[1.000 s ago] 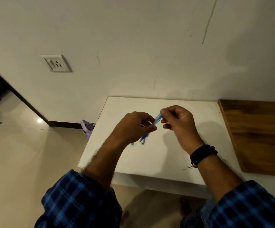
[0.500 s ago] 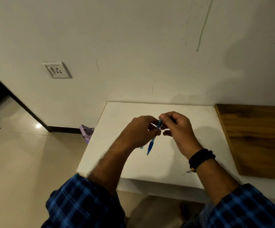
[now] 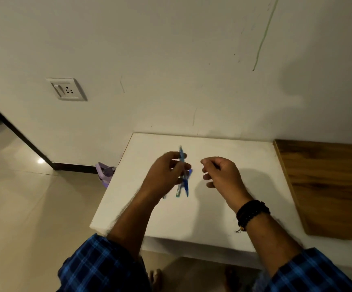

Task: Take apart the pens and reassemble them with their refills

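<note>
Socket (image 3: pixel 66 89) sits on the wall at far left, and a purple thing (image 3: pixel 105 172) lies on the floor beside the left edge of the table (image 3: pixel 192 218). Over the middle of this white table the left hand (image 3: pixel 164 175) grips a light blue pen (image 3: pixel 181 157), nearly upright, with fingers curled round it. A darker blue piece (image 3: pixel 186 185) is just beside the pen; the hand hides how it is held. The right hand (image 3: pixel 220 172) is apart from the pen, fingers loosely curled; whether it pinches something small I cannot tell. A black bracelet (image 3: pixel 252 212) is on its wrist. A wooden board (image 3: pixel 327 186) lies at right.
</note>
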Available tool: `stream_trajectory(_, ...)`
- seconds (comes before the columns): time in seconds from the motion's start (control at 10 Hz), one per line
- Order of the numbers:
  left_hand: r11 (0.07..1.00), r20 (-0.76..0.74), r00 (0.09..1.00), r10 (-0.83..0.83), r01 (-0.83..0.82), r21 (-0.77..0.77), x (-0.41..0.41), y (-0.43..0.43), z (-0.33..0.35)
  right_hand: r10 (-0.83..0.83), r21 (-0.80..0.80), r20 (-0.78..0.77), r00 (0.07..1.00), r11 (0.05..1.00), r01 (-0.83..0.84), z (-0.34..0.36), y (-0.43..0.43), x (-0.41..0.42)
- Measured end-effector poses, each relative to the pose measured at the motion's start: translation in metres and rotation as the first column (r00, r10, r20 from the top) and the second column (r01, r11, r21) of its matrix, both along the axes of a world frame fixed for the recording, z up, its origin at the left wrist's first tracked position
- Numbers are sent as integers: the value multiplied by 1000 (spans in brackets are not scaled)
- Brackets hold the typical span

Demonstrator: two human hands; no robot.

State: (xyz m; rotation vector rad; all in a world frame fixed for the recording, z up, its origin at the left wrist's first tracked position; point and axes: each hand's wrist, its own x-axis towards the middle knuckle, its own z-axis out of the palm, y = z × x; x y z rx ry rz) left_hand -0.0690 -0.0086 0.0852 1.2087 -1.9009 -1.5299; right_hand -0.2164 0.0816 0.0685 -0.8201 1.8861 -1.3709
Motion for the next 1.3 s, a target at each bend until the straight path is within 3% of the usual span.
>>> stream_trajectory(0.1,974,-28,978,205,-207,-95,6,-20,-2,172,262,-262,950,960,-102,-20,-3,-5)
stream_trajectory(0.2,953,-73,955,287,-293,-73,9,-30,-1,422,487,-431,797,853,-188,-41,-13,6)
stream_trajectory(0.3,953,-36,959,280,-282,-109,13,-33,-5,579,570,-518,629,783,-251,-61,-25,29)
stream_trajectory(0.4,956,23,967,254,-247,-161,15,-34,-10,627,613,-597,501,759,-220,-74,-31,48)
stream_trajectory(0.6,959,38,967,252,-245,-142,13,-37,-9,682,692,-601,418,705,-155,-76,-37,45)
stream_trajectory(0.8,965,30,970,240,-235,-119,7,-34,-10,620,640,-601,505,751,-160,-73,-40,39)
stream_trajectory(0.9,965,39,970,241,-235,-118,7,-33,-10,610,621,-639,469,769,-152,-73,-38,34)
stream_trajectory(1.1,965,53,968,246,-239,-106,8,-36,-13,676,695,-589,443,703,-149,-66,-38,31)
stream_trajectory(1.2,969,67,968,242,-237,-73,8,-37,-11,629,663,-569,530,732,-155,-61,-39,27)
stream_trajectory(1.3,967,93,964,249,-243,-74,9,-36,-13,450,529,-550,704,839,-123,-50,-42,26)
